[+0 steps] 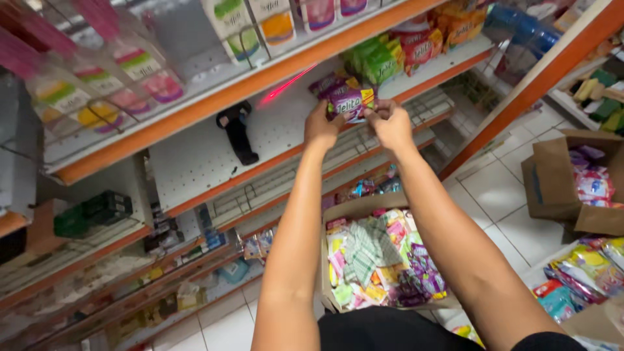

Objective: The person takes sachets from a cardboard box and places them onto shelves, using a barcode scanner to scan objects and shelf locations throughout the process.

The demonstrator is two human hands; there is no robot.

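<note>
Pinching a purple sachet (351, 101) between them, the left hand (322, 125) and the right hand (392, 123) hold it up at the front edge of the white shelf (195, 156), far from the body with both arms stretched out. Each hand has its fingers closed on one side of the sachet, left on the left edge and right on the right, so the grip is tight and small, at the edges only. The sachet's printed face is toward the camera; its long axis runs roughly left to right, tilted a little so the right end sits higher, and more purple sachets (328, 84) lie just behind it on the shelf, with green sachets (374, 62) farther back to the right. The risk, as I judge it, is a slip: a thin, glossy packet held only by its edges could slide out and drop toward the open box (377, 260) on the floor below. Pushing it in carelessly could also knock the purple sachets behind it out of line. A black scanner (237, 133) lies on the shelf to the left, well apart, casting a red beam (286, 84).
</note>
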